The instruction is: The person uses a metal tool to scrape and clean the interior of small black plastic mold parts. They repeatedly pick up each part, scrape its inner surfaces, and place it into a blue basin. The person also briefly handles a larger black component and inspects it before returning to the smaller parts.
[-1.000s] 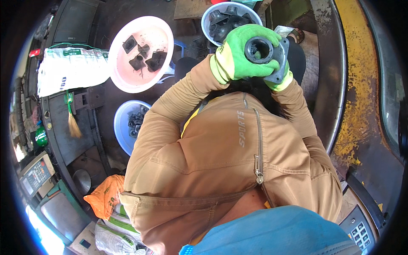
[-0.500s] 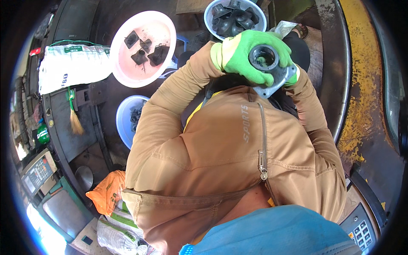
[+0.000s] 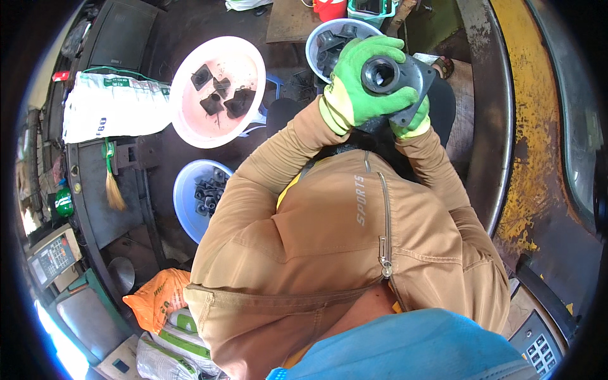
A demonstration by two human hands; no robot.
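Note:
My left hand [image 3: 356,81], in a green glove, is closed around a black square-flanged part [image 3: 418,77] with a round, open collar. Its fingers wrap above and below the collar, which faces up toward me. Part of the flange, with holes at its corners, sticks out to the right. Beneath it my right hand [image 3: 416,121], gloved the same way, supports the part from below; most of its fingers are hidden. Just behind my left hand stands a white-blue basin [image 3: 311,45] heaped with similar black parts.
A pink basin [image 3: 183,117] at the left holds several black pieces. Nearer, a blue basin [image 3: 183,212] contains small black parts. Left of these hang a white sack [image 3: 114,104] and a small broom [image 3: 113,183]. A yellow, rust-worn machine frame [image 3: 529,152] runs along the right.
The black part has turned in my hands, so its flange points right instead of down toward me. The surroundings have shifted lower in view, showing more at the far edge.

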